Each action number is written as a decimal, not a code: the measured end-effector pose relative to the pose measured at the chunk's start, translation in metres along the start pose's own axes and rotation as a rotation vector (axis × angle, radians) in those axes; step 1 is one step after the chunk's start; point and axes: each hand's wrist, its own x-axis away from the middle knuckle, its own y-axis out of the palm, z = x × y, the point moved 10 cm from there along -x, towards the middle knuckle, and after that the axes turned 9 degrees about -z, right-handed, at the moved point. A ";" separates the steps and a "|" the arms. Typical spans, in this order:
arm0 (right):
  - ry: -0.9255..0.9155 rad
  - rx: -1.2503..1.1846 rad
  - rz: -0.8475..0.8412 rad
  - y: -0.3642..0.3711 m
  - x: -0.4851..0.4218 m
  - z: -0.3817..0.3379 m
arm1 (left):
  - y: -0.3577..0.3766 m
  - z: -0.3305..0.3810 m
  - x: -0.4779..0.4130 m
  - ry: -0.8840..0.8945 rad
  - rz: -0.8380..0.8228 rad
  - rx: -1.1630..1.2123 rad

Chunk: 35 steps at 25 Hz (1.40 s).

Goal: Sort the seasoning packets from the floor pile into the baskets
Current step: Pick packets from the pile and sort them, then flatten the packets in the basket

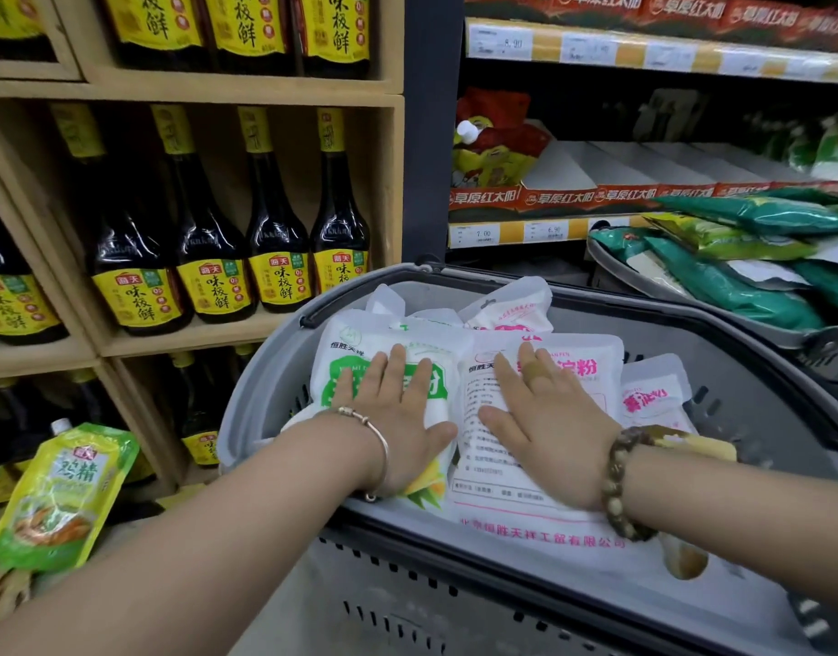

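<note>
Both hands, left hand (398, 419) and right hand (544, 433), lay flat and open, gripping nothing, on white packets (502, 475) in the grey basket (265, 409); pressing evenly would level them below the rim toward twelve o'clock.

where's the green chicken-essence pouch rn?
Head view, lower left: the green pouch leans against the wooden shelf, left of the grey basket.

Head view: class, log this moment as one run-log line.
left hand: flat on green-print packet | right hand: flat on pink-print packet | both packets in grey basket | grip: none, palms open
</note>
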 end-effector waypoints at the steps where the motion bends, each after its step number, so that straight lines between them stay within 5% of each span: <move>1: 0.001 0.010 0.008 0.001 0.000 -0.002 | 0.003 -0.001 -0.001 -0.004 -0.006 -0.006; 13: -0.002 0.066 0.014 -0.001 -0.005 -0.008 | -0.008 -0.007 0.000 0.059 -0.029 0.087; 19: -0.137 -0.133 0.101 -0.042 -0.004 -0.032 | -0.085 -0.044 0.065 0.152 0.447 0.424; 26: -0.492 -0.088 0.306 -0.102 0.019 -0.184 | -0.064 -0.148 0.193 -0.002 0.699 0.471; 35: -0.914 0.084 0.252 -0.024 0.095 -0.450 | 0.067 -0.290 0.423 -0.420 0.829 0.588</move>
